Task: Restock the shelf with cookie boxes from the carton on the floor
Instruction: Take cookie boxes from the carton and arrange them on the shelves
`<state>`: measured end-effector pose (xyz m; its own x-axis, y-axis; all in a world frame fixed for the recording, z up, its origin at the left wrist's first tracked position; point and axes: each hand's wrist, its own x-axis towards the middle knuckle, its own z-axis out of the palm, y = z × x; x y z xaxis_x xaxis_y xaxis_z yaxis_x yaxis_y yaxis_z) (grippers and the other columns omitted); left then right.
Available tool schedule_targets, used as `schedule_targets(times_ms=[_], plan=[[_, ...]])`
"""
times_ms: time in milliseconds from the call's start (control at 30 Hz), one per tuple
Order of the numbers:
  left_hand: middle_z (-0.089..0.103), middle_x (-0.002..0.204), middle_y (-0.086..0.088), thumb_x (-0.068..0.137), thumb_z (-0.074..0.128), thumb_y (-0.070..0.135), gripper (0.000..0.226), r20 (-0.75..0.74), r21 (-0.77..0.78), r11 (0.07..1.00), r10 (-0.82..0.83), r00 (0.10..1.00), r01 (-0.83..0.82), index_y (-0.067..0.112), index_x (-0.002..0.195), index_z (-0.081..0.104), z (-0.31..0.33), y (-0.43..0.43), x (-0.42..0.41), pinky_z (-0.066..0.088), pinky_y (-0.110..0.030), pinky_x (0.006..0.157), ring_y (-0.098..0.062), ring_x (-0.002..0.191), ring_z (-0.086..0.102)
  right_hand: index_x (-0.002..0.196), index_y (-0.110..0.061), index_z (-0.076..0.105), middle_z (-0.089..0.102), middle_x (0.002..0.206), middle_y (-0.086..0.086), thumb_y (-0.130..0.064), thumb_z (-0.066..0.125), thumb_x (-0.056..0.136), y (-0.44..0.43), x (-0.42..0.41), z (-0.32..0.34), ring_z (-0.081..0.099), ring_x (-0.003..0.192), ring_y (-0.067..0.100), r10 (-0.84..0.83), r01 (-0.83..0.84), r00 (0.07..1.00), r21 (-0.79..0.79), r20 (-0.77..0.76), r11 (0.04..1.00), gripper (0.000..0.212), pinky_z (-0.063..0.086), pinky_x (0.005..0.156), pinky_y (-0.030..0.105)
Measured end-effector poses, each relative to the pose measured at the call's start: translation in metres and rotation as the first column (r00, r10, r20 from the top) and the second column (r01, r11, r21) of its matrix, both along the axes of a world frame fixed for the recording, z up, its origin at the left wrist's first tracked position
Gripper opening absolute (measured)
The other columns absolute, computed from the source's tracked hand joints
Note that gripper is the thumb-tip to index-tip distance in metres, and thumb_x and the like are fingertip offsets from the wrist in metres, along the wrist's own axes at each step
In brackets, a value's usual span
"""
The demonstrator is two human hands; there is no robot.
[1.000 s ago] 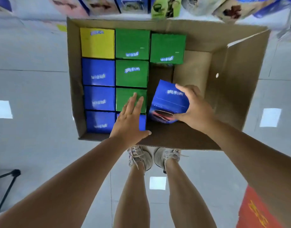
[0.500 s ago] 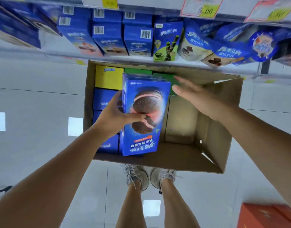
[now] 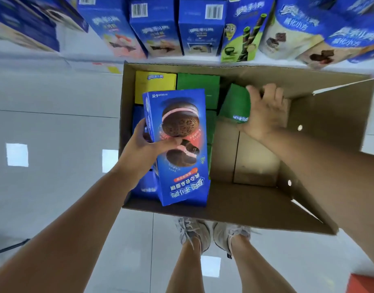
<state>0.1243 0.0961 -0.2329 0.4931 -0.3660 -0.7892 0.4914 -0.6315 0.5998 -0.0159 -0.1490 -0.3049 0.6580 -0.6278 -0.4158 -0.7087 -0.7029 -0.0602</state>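
Glossy grey tile floor (image 3: 55,144), shop aisle. The carton (image 3: 255,210) sits on it just past the person's shoes (image 3: 194,231), flaps up, with cardboard bottom showing on its right side. Left hand (image 3: 144,149) holds a blue cookie box (image 3: 179,115) above the carton's left half, thumb on the front face, fingers wrapped round the side edge. The box is tall and flat, with sandwich-cookie artwork with pink filling and white lettering that reads upside down from here. Right hand (image 3: 264,111) is down inside the carton, fingers curled over the far edge of a green box (image 3: 234,104), which is tilted out of its row. Still packed on end: a yellow box (image 3: 154,85), more green boxes (image 3: 197,89), and blue ones (image 3: 144,189) on the left. Beyond the carton, the shelf (image 3: 87,56) carries blue stock boxes (image 3: 158,28). Handling, my read: light, since one hand each looks enough. Thin card is stiff at edges and corners, but the faces will dent if squeezed. The glossy print is probably a bit slick, and the cookies inside can crack, so no dropping. Best hold is across the narrow sides near mid-height.
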Motion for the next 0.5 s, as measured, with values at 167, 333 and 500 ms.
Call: schedule_targets(times_ms=[167,333,500], plan=[[0.074,0.103,0.008,0.066,0.090,0.021,0.066,0.062,0.012,0.996,-0.092,0.994,0.091,0.026,0.121,0.054,0.082,-0.012,0.005,0.060,-0.035,0.076,-0.014,0.088,0.074,0.140,-0.022,0.034,0.038,0.130,0.008,-0.043,0.085,0.055,-0.010,-0.032,0.119,0.036,0.125,0.029,-0.244,0.210,0.964,0.254,0.107,0.944,0.102,0.042,0.094,0.040],[0.075,0.081,0.007,0.070,0.086,0.007,0.059,0.141,-0.032,0.986,-0.158,0.977,0.164,0.027,0.116,0.054,0.234,-0.032,0.024,0.053,-0.016,0.055,-0.007,0.070,0.073,0.131,-0.029,0.044,0.052,0.117,-0.005,-0.042,0.086,0.057,-0.024,-0.051,0.314,0.047,0.109,0.015,-0.416,0.256,0.861,0.460,0.291,0.850,0.085,0.044,0.089,0.036],[0.072,0.105,0.005,0.063,0.092,0.017,0.076,0.253,-0.119,0.949,-0.254,0.934,0.290,0.035,0.122,0.048,0.424,-0.038,0.049,0.055,-0.020,0.064,-0.006,0.084,0.072,0.130,-0.032,0.047,0.057,0.118,-0.017,-0.034,0.088,0.064,-0.018,-0.063,0.525,0.053,0.106,-0.007,-0.512,0.216,0.713,0.545,0.478,0.810,0.077,0.041,0.087,0.011]])
